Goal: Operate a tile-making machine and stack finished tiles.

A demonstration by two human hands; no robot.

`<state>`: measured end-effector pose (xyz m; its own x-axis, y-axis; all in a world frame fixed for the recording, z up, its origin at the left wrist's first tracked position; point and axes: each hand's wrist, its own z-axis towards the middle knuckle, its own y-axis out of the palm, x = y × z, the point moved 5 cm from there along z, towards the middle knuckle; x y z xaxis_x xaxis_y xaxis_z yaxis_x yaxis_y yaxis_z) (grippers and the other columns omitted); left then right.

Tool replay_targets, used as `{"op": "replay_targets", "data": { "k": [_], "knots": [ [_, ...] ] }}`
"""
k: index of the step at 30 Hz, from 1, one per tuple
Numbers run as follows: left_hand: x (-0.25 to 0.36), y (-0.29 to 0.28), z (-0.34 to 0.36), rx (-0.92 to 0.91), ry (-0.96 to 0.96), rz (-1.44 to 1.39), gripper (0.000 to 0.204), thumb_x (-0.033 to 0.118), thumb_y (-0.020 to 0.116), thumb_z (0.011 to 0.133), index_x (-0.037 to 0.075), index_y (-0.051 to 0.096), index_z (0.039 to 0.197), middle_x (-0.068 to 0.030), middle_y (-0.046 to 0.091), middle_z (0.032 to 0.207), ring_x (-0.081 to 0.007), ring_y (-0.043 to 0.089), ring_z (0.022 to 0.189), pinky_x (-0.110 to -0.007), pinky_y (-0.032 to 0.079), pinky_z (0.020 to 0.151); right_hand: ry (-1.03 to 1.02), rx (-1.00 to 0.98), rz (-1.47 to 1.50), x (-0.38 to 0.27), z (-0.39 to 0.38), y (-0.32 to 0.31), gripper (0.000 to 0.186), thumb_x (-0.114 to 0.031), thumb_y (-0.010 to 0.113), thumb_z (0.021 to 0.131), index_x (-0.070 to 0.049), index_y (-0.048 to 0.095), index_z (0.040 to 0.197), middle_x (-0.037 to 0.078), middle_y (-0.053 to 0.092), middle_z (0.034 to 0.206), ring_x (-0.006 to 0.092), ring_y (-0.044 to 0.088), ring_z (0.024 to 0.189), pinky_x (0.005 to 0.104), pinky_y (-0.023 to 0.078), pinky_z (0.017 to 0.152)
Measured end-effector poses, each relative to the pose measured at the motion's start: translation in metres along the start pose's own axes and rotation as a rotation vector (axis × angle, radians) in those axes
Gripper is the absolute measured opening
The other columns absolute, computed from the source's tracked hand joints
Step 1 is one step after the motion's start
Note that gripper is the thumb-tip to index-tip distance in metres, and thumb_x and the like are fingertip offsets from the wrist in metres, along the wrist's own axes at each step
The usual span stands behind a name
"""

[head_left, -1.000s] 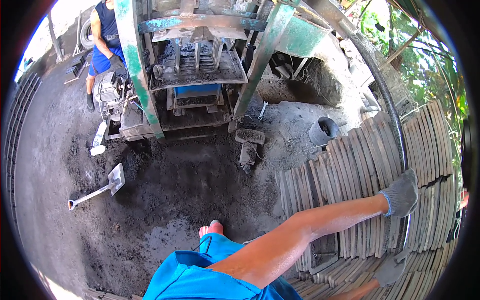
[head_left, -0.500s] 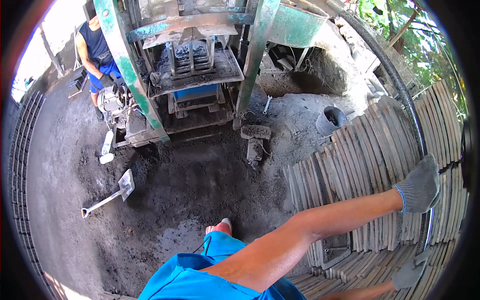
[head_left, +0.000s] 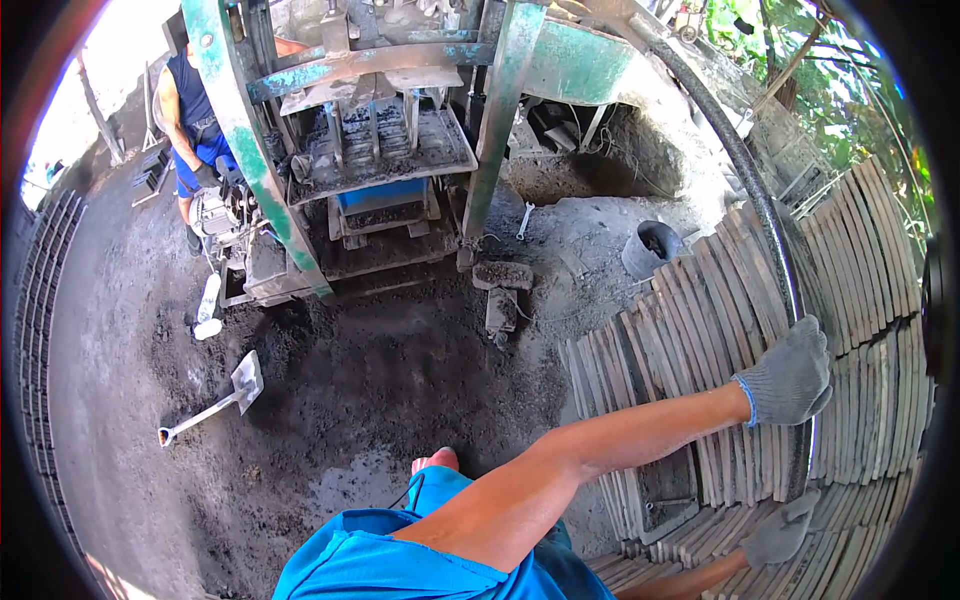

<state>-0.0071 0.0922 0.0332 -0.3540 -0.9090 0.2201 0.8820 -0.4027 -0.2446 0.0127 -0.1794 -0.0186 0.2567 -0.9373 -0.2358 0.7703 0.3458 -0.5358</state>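
Observation:
My left hand [head_left: 790, 375], in a grey knitted glove with a blue cuff, is closed around a long dark pole [head_left: 752, 170]. The pole bends through the fisheye view from the top centre down the right side, with a shiny strip along its edge. Lower down, my right hand [head_left: 778, 532], also in a grey glove, is closed at the pole's lower end. Its fingers are partly hidden. Behind both hands stand tight rows of thin wooden boards [head_left: 690, 320].
A green-framed press machine [head_left: 385, 160] stands ahead. A shovel [head_left: 215, 402], a wrench [head_left: 525, 221], a bucket [head_left: 640, 255] and a block [head_left: 503, 275] lie or stand on the dirty floor. Another person [head_left: 190, 110] is beside the motor [head_left: 215, 213] at left.
Both my hands have moved left together with the pole, which now crosses the boards further left. My view has shifted slightly. The other person stays by the motor.

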Motion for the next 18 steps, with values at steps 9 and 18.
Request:
{"op": "replay_targets", "data": {
  "k": [9,18],
  "knots": [
    [-0.001,0.010,-0.001,-0.035,0.016,0.028,0.036,0.034,0.059,0.086,0.005,0.070,0.067,-0.0112,0.061,0.068,-0.0303,0.054,0.076,-0.046,0.037,0.090,0.044,0.012,-0.017,-0.001,0.001,-0.002,0.059,-0.049,0.041,0.106,-0.001,0.071,0.121,0.019,0.071,0.116,0.0360,0.069,0.105,0.0408,0.053,0.089],
    [0.000,0.006,0.000,-0.019,0.022,0.052,0.033,0.033,0.062,0.083,0.007,0.067,0.063,-0.0095,0.058,0.065,-0.0300,0.052,0.073,-0.044,0.039,0.086,0.061,-0.052,-0.031,-0.005,0.004,-0.006,0.062,-0.053,0.038,0.105,-0.003,0.069,0.124,0.019,0.070,0.120,0.0368,0.066,0.109,0.0413,0.051,0.092]
  ]
}}
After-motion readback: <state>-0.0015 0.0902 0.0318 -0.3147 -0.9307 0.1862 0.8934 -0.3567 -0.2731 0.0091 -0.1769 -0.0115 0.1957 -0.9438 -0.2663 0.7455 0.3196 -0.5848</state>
